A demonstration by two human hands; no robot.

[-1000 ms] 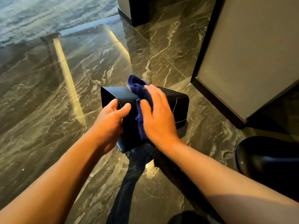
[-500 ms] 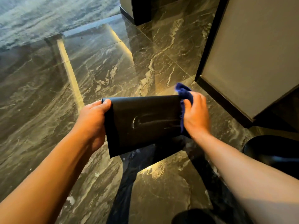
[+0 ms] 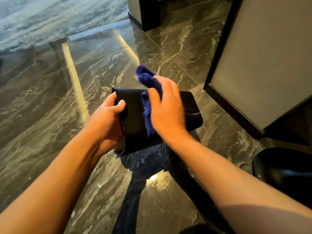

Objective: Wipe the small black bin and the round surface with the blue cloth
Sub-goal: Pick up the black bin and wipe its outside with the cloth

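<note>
The small black bin (image 3: 133, 114) is held on its side in the air above the marble floor, its open end to the left. My left hand (image 3: 108, 122) grips the bin's rim at that open end, thumb over the edge. My right hand (image 3: 167, 107) presses the blue cloth (image 3: 148, 92) flat against the bin's upper side, near its middle; one end of the cloth sticks up past my fingers. The round black surface (image 3: 285, 168) lies low at the right edge, partly cut off.
Polished dark marble floor (image 3: 84, 81) spreads all around and mirrors my legs below the bin. A grey panel with a black base (image 3: 263, 65) stands at the right. A dark pillar base (image 3: 148, 14) sits at the top. Pale carpet (image 3: 50, 19) lies top left.
My right hand has swept the cloth from the bin's right end back to its middle. The bin has turned slightly in my left hand's grip.
</note>
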